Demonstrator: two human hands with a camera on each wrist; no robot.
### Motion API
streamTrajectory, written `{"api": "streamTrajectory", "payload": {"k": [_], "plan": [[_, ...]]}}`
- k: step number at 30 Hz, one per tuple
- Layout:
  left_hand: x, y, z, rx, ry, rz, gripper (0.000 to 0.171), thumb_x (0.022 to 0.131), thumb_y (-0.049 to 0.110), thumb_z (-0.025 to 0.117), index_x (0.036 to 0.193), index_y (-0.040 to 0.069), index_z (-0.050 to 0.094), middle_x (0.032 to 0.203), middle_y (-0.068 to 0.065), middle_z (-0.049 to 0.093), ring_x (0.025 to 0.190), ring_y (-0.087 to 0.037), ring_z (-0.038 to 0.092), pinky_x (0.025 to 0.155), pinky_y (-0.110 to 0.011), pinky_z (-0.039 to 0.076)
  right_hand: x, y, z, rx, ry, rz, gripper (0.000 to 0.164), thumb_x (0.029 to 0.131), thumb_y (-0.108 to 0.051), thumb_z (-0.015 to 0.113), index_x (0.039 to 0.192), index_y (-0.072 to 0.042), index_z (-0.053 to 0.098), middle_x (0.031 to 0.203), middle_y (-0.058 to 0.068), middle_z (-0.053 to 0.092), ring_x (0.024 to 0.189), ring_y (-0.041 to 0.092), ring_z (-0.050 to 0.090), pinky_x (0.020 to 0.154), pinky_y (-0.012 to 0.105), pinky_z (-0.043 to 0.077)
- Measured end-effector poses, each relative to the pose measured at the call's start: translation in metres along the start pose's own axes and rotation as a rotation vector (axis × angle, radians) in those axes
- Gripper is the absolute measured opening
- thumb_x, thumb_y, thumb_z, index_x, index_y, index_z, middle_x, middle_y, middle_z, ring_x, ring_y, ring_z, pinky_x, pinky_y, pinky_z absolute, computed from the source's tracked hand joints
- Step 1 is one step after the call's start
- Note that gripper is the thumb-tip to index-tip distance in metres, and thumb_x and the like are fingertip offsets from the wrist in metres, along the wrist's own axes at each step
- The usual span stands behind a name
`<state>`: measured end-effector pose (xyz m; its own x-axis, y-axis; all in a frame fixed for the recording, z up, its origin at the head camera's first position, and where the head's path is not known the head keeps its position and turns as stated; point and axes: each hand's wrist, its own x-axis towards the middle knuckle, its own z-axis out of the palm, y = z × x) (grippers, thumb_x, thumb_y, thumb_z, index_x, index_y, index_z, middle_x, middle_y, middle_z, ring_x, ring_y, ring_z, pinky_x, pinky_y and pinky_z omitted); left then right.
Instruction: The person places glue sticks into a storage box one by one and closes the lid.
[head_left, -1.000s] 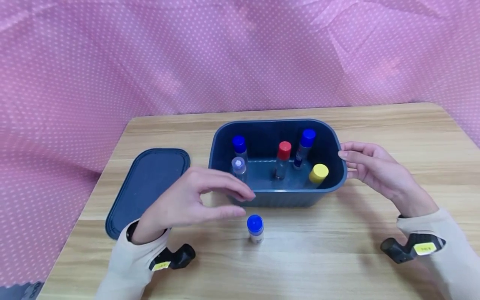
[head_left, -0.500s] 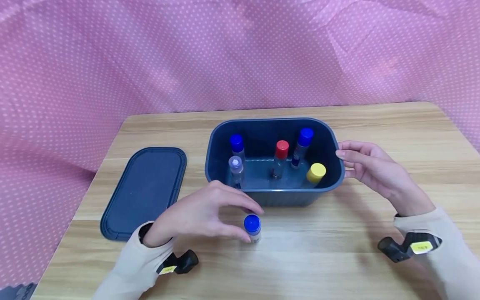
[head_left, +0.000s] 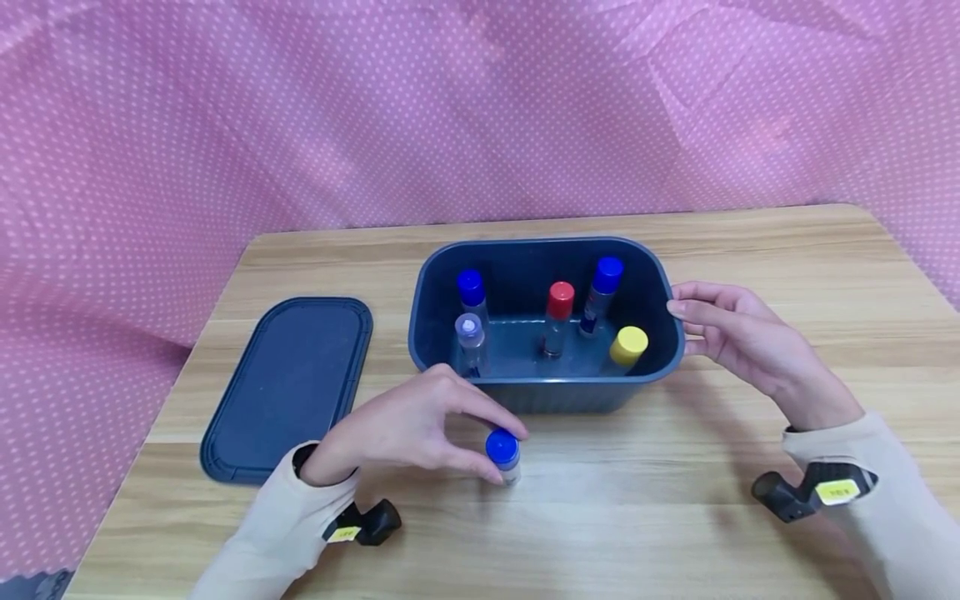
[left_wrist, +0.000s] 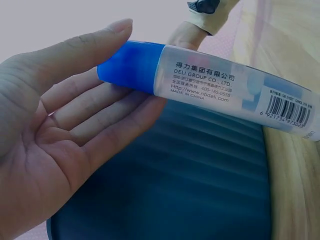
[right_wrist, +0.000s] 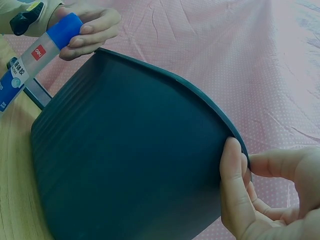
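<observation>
A clear liquid glue bottle point(head_left: 503, 450) with a blue cap stands upright on the table, in front of a dark blue bin point(head_left: 555, 398). My left hand point(head_left: 420, 423) has thumb and fingers on either side of its cap, pinching it. Printed text and a barcode show on the glue bottle point(left_wrist: 200, 77) in the left wrist view. With thumb and fingers, my right hand point(head_left: 750, 337) grips the right end of the bin's rim; in the right wrist view the thumb and fingers lie on opposite sides of the bin wall point(right_wrist: 135, 145).
Inside the bin stand several bottles: a red-capped bottle point(head_left: 558, 312), a yellow-capped one point(head_left: 628, 346), blue-capped ones and a pale-topped bottle point(head_left: 470, 337). A dark blue lid point(head_left: 292, 383) lies at the left. Behind the table hangs a pink dotted cloth point(head_left: 480, 117).
My left hand has moved right and down from above the table to the glue bottle, closing thumb and fingers onto its cap. The right hand stays on the bin's rim.
</observation>
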<state>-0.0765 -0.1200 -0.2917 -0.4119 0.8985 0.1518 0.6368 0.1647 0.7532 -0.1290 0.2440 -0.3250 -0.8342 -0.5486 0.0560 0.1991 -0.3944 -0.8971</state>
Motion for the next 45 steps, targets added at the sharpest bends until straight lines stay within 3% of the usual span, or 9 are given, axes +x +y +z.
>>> {"api": "streamTrajectory", "payload": {"k": [6, 12, 15, 19, 21, 26, 34, 38, 45], "plan": [[-0.001, -0.002, 0.005, -0.005, -0.003, -0.049, 0.037, 0.081, 0.018, 0.079, 0.115, 0.005, 0.07, 0.108, 0.0, 0.072, 0.093, 0.002, 0.063, 0.078, -0.022, 0.053, 0.0, 0.001, 0.0, 0.004, -0.002, 0.001, 0.028, 0.1, 0.007, 0.036, 0.108, 0.003, 0.063, 0.099, 0.008, 0.067, 0.084, 0.016, 0.068, 0.071, 0.03, 0.058], [-0.01, -0.012, 0.025, -0.168, 0.085, -0.103, 0.038, 0.083, 0.015, 0.078, 0.118, 0.004, 0.068, 0.112, -0.001, 0.071, 0.104, -0.004, 0.064, 0.091, -0.031, 0.052, -0.001, 0.002, 0.0, 0.006, -0.004, -0.004, 0.029, 0.1, 0.007, 0.036, 0.108, 0.003, 0.064, 0.099, 0.008, 0.067, 0.084, 0.016, 0.068, 0.071, 0.031, 0.058], [-0.017, -0.017, 0.039, -0.23, 0.16, -0.063, 0.036, 0.086, 0.014, 0.075, 0.119, 0.003, 0.067, 0.115, -0.002, 0.07, 0.108, -0.01, 0.064, 0.094, -0.032, 0.051, -0.001, 0.003, 0.0, 0.009, -0.004, -0.008, 0.029, 0.1, 0.007, 0.036, 0.107, 0.002, 0.064, 0.099, 0.007, 0.067, 0.084, 0.015, 0.068, 0.071, 0.03, 0.058], [-0.022, -0.02, 0.051, -0.232, 0.246, 0.014, 0.034, 0.087, 0.01, 0.072, 0.119, 0.0, 0.067, 0.114, -0.005, 0.07, 0.107, -0.014, 0.065, 0.091, -0.033, 0.053, -0.001, 0.003, 0.0, 0.011, -0.006, -0.012, 0.029, 0.1, 0.007, 0.036, 0.107, 0.002, 0.064, 0.099, 0.006, 0.067, 0.084, 0.015, 0.067, 0.071, 0.03, 0.058], [-0.023, -0.02, 0.053, -0.234, 0.265, 0.022, 0.033, 0.088, 0.01, 0.072, 0.119, 0.0, 0.067, 0.114, -0.004, 0.07, 0.107, -0.014, 0.065, 0.09, -0.033, 0.053, -0.001, 0.004, 0.0, 0.011, -0.007, -0.012, 0.029, 0.1, 0.007, 0.036, 0.107, 0.002, 0.064, 0.099, 0.007, 0.067, 0.084, 0.015, 0.067, 0.071, 0.03, 0.058], [-0.022, -0.019, 0.054, -0.228, 0.295, 0.032, 0.033, 0.086, 0.008, 0.073, 0.118, 0.0, 0.067, 0.112, -0.004, 0.07, 0.106, -0.014, 0.066, 0.089, -0.034, 0.054, -0.003, 0.006, -0.001, 0.013, -0.005, -0.014, 0.029, 0.1, 0.007, 0.036, 0.108, 0.002, 0.063, 0.1, 0.007, 0.066, 0.086, 0.016, 0.068, 0.073, 0.031, 0.058], [-0.017, -0.009, 0.05, -0.209, 0.434, 0.073, 0.032, 0.08, 0.006, 0.079, 0.11, 0.001, 0.071, 0.106, -0.005, 0.072, 0.098, -0.016, 0.069, 0.085, -0.035, 0.055, -0.004, 0.005, 0.0, 0.012, -0.001, -0.014, 0.028, 0.101, 0.007, 0.036, 0.109, 0.003, 0.062, 0.101, 0.008, 0.067, 0.087, 0.016, 0.068, 0.074, 0.032, 0.058], [-0.018, -0.001, 0.044, -0.198, 0.459, 0.075, 0.032, 0.079, 0.005, 0.08, 0.109, 0.002, 0.071, 0.104, -0.005, 0.073, 0.095, -0.016, 0.069, 0.08, -0.034, 0.056, -0.004, 0.005, 0.0, 0.008, -0.006, -0.017, 0.029, 0.1, 0.007, 0.036, 0.11, 0.003, 0.063, 0.102, 0.008, 0.067, 0.088, 0.016, 0.068, 0.074, 0.032, 0.058], [-0.014, 0.01, 0.034, -0.205, 0.488, 0.151, 0.037, 0.072, -0.007, 0.081, 0.107, -0.003, 0.069, 0.103, -0.012, 0.072, 0.093, -0.019, 0.07, 0.078, -0.036, 0.057, -0.003, 0.006, 0.001, 0.021, -0.02, -0.016, 0.03, 0.101, 0.007, 0.035, 0.11, 0.003, 0.063, 0.101, 0.007, 0.067, 0.088, 0.016, 0.068, 0.074, 0.031, 0.058]]}}
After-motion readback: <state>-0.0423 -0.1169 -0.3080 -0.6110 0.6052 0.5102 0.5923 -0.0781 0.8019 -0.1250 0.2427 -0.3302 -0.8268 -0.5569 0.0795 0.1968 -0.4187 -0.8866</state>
